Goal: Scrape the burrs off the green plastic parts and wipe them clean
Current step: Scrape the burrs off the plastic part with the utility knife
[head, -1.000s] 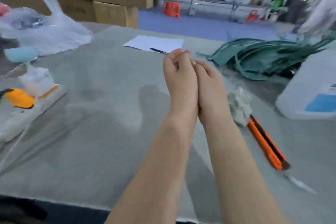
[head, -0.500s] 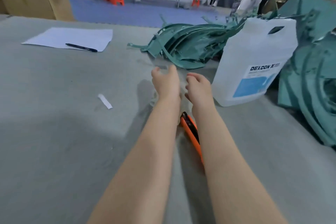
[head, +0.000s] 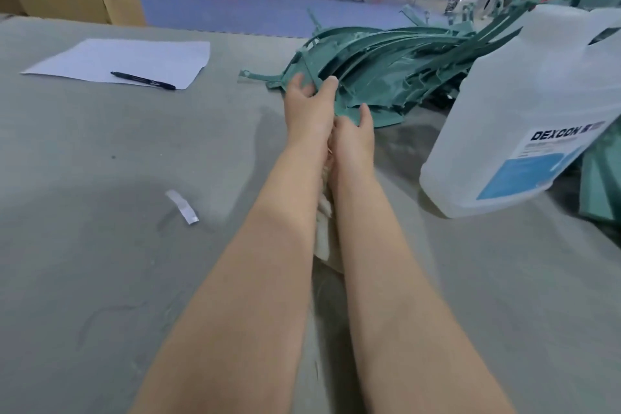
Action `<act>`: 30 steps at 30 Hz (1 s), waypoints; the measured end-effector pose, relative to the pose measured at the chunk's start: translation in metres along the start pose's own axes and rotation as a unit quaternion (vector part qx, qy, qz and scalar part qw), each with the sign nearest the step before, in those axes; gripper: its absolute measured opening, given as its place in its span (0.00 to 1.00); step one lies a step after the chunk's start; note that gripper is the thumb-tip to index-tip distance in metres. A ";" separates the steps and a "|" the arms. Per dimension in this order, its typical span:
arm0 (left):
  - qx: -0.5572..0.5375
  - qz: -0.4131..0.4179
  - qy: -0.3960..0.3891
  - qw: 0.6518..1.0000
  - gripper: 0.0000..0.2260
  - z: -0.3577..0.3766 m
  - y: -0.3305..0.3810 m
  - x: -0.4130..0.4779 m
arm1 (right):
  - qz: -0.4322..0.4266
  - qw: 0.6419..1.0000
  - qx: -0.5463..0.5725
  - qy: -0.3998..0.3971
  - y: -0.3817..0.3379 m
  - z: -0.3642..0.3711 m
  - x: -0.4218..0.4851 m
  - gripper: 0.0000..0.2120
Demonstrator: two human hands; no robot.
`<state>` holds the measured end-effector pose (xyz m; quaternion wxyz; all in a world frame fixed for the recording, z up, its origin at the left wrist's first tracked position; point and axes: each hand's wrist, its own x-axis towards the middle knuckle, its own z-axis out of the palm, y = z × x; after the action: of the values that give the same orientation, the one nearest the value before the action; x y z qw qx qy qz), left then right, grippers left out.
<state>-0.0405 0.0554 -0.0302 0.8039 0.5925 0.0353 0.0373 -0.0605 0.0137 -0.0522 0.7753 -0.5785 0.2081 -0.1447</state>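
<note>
Grey felt-covered counter (head: 100,245) carrying the work. Stack of long curved green plastic parts (head: 379,57) lies at the counter's far side, long axes running from lower left to upper right, narrow ends fanning toward the upper right. Large translucent white plastic jug with a blue-and-white label (head: 524,124) stands just right of the stack, touching it. White paper sheet (head: 124,60), bearing a dark pen (head: 142,80), lies well left of the stack. Left hand (head: 307,107) grips the near left edge of the stack, thumb and fingers curled over a rib. Right hand (head: 356,133), just beside the left, touches the stack's near edge; its grip cannot be told. White crumpled cloth (head: 324,212) shows between the forearms, nearer than the stack. Small white paper scrap (head: 183,211) lies well left of the cloth.
</note>
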 end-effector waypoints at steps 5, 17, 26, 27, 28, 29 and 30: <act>0.120 0.048 0.032 0.991 0.12 -0.001 -0.011 0.002 | 0.017 0.999 0.029 0.008 0.002 0.001 0.002 0.25; -0.289 0.121 0.088 0.946 0.16 -0.038 0.065 -0.054 | -0.008 0.999 0.000 0.032 -0.019 -0.016 -0.045 0.18; -0.452 0.061 0.114 0.883 0.14 -0.129 0.088 -0.115 | 0.011 1.000 0.010 0.003 -0.007 -0.044 -0.114 0.24; -0.447 0.062 0.122 0.884 0.14 -0.139 0.083 -0.121 | 0.023 0.996 0.078 -0.020 -0.007 -0.045 -0.120 0.23; -0.439 0.066 0.125 0.887 0.15 -0.149 0.078 -0.128 | 0.038 0.988 0.141 -0.049 -0.008 -0.047 -0.125 0.23; -0.434 0.073 0.122 0.890 0.15 -0.157 0.072 -0.133 | 0.054 0.979 0.176 -0.083 -0.009 -0.049 -0.130 0.23; -0.435 0.081 0.112 0.890 0.14 -0.165 0.066 -0.137 | 0.072 0.974 0.184 -0.115 -0.009 -0.050 -0.133 0.24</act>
<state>-0.1947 0.2176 -0.0140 0.9659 0.1767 0.0569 0.1803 -0.2004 0.0309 -0.0349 0.8954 -0.4226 0.1280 -0.0569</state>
